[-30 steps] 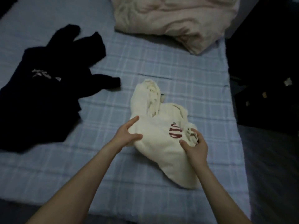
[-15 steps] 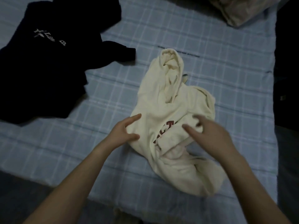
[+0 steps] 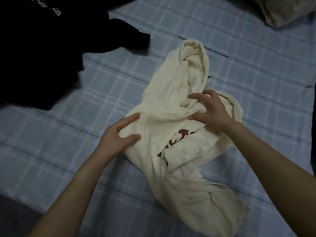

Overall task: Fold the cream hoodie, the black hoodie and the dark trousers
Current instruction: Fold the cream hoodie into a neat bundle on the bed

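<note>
The cream hoodie [image 3: 164, 103] with red letters lies crumpled in the middle of the bed, hood pointing away from me. My left hand [image 3: 119, 134] pinches its left edge between thumb and fingers. My right hand [image 3: 208, 110] grips a bunch of fabric near the base of the hood. The black hoodie [image 3: 42, 53] with white lettering lies spread at the upper left, one sleeve reaching toward the cream one. I cannot make out the dark trousers apart from that black heap.
A blue checked sheet [image 3: 256, 74] covers the bed. A beige duvet [image 3: 280, 11] is bunched at the top right corner. The bed's near edge runs along the lower left, and a dark area lies beyond the right edge.
My view has dropped closer to the bed. My right hand moved up from the hoodie's lower right to the fabric below the hood and closed on it. My left hand stayed on the left edge.
</note>
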Demonstrator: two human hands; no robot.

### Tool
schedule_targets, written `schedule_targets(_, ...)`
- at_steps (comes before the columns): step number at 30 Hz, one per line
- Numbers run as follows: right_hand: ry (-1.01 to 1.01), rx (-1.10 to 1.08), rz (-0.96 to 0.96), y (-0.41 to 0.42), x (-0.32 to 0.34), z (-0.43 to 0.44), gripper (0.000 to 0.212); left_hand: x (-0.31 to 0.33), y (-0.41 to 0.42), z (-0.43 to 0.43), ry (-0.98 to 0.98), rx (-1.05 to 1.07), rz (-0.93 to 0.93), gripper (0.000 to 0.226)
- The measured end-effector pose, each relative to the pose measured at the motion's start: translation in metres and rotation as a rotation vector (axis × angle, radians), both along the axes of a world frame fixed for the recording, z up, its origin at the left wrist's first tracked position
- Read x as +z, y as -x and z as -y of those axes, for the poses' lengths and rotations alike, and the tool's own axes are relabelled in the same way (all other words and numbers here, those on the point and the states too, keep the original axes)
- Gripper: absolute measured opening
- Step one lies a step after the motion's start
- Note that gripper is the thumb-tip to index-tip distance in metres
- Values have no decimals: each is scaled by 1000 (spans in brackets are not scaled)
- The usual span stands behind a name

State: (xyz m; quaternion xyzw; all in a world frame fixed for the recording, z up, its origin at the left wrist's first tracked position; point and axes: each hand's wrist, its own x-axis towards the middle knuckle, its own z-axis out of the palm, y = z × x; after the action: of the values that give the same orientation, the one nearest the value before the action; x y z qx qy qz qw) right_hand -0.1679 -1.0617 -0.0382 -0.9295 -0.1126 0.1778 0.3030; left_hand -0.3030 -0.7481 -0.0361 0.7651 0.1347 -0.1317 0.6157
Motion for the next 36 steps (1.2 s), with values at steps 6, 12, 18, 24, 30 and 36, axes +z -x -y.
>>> schedule_targets(6, -80, -88, 109, 9, 32, 11, 62, 28, -24, -6, -61, -124, 18, 60)
schedule_targets(12, -119, -273, 270, -17, 90, 27, 58, 90, -132, -19, -257, -399, 160, 63)
schedule_targets(18, 58, -366, 177, -78, 77, 11, 82, 65, -230, 8, -718, -483, 220, 75)
schedule_targets(24, 223, -56, 334, 18, -7, -43, 57, -16, -124, 75, -782, -444, 323, 55)
schedule_targets(30, 254, -68, 425, 28, -85, -30, 52, -78, -103, 98, -732, -387, 333, 66)
schedule_targets(36, 274, -96, 483, 27, -101, -31, 53, -95, -104, 96, -713, -329, 399, 62)
